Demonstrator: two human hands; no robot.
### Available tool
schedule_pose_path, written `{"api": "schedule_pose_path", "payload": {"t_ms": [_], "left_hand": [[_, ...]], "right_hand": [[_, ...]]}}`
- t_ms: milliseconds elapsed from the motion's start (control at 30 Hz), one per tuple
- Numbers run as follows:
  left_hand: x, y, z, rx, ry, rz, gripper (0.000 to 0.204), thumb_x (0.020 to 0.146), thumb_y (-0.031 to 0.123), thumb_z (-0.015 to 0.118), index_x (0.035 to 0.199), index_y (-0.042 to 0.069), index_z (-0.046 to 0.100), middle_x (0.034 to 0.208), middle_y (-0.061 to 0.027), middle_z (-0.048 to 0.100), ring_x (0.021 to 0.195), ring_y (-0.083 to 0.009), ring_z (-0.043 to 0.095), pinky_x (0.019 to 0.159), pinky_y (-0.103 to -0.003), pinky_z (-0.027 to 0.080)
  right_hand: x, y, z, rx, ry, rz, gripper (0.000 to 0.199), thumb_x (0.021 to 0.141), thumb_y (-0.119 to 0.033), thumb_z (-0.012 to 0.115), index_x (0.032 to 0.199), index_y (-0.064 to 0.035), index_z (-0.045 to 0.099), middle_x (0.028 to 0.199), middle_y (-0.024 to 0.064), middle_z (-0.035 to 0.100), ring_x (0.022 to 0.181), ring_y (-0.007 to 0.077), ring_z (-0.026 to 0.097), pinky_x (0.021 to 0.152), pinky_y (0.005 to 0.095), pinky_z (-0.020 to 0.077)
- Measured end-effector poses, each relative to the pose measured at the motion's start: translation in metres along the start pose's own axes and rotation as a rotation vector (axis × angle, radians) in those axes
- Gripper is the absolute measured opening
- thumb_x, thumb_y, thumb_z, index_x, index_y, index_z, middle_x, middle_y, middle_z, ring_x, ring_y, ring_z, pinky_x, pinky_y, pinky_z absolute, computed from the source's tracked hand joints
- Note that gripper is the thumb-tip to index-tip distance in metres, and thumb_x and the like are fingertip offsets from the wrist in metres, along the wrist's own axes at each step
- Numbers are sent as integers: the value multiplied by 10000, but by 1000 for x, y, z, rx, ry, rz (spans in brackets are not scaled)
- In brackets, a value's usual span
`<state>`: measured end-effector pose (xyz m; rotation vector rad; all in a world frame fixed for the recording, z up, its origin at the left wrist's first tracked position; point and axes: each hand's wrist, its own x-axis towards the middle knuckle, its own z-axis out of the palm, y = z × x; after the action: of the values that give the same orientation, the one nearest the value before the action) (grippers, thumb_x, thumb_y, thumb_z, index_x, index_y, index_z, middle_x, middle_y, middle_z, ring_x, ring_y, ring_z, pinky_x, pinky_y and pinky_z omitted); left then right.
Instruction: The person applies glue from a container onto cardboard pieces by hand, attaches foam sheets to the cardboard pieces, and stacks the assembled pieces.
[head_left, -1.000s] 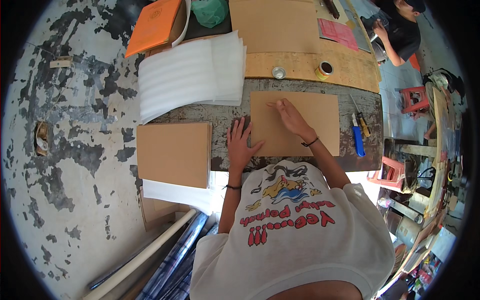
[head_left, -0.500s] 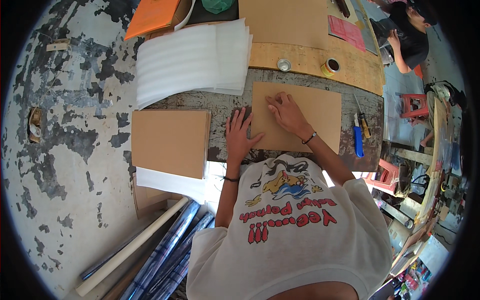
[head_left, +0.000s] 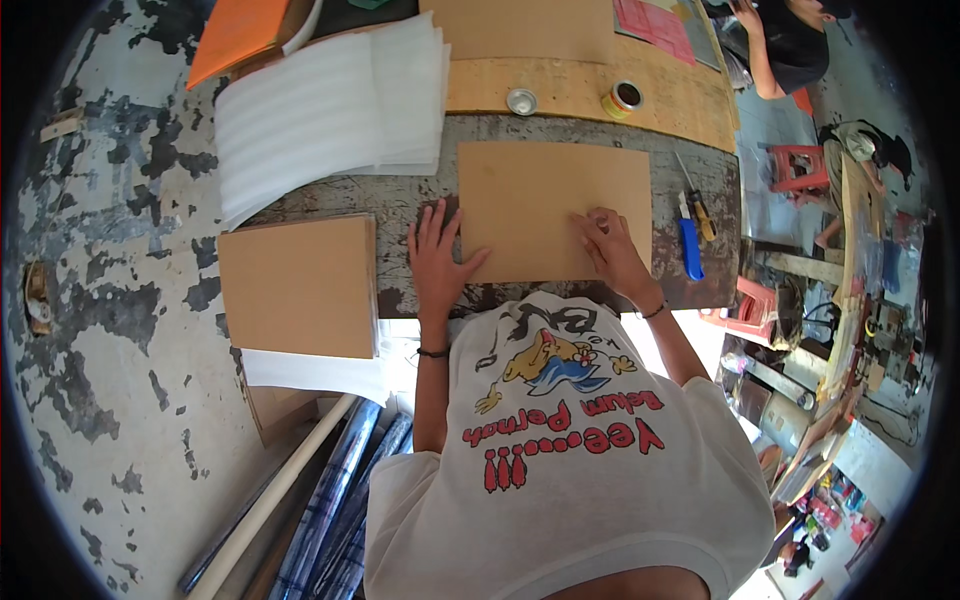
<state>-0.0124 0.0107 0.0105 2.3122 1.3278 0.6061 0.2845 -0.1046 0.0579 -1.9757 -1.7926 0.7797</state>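
A flat brown cardboard sheet point(head_left: 540, 185) lies on the worn dark table in front of me. My left hand point(head_left: 437, 265) is open, fingers spread, resting at the sheet's left edge with the thumb over its lower left corner. My right hand point(head_left: 613, 252) is closed on the right part of the sheet, its fingertips pressed together against the surface. Whatever those fingers may hold is too small and too like the cardboard in colour to make out.
Left of the sheet is a stack of brown boards point(head_left: 295, 285); white foam sheets point(head_left: 320, 115) lie behind it. A blue-handled knife point(head_left: 691, 245) and a screwdriver-like tool point(head_left: 704, 215) lie to the right. Beyond stand an open can point(head_left: 623, 98) and a small metal lid point(head_left: 521, 101).
My right hand has slid across the cardboard from its upper left area toward the right side, fingers still bent. My left hand stays at the left edge. The whole view has shifted slightly.
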Motion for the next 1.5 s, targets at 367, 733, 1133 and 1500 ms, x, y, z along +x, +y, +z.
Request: {"api": "schedule_pose_path", "payload": {"t_ms": [367, 733, 1133, 1500], "left_hand": [[1, 1, 2, -3, -3, -23, 722, 789, 462, 797, 1400, 143, 581, 1567, -69, 436, 1463, -293, 362, 1222, -510, 211], [-1, -2, 2, 1, 8, -23, 712, 785, 449, 807, 1394, 154, 587, 1570, -66, 434, 1464, -289, 363, 1222, -505, 211], [-3, -2, 7, 16, 32, -7, 705, 784, 458, 808, 1375, 135, 598, 1559, -79, 447, 1453, -294, 379, 1217, -514, 223], [-3, -4, 4, 2, 24, -14, 697, 790, 453, 803, 1380, 144, 596, 1556, -74, 451, 1453, -292, 380, 1219, -511, 225]], "right_hand": [[1, -19, 9, -247, 8, -26, 440, 998, -261, 577, 1432, -191, 550, 1487, 220, 358, 1290, 450, 410, 1095, 533, 411], [-10, -8, 2, -260, 22, -14, 400, 976, -224, 598, 1372, -175, 620, 1487, 217, 415, 1324, 441, 424, 1110, 505, 410], [-9, -31, -16, -664, -116, -98, 439, 825, -16, 606, 1261, -30, 657, 1478, 241, 448, 1372, 400, 435, 1099, 471, 428], [-88, 21, -40, -548, -101, 188, 450, 876, -57, 608, 1325, -67, 618, 1506, 234, 410, 1357, 395, 463, 1067, 503, 449]]}}
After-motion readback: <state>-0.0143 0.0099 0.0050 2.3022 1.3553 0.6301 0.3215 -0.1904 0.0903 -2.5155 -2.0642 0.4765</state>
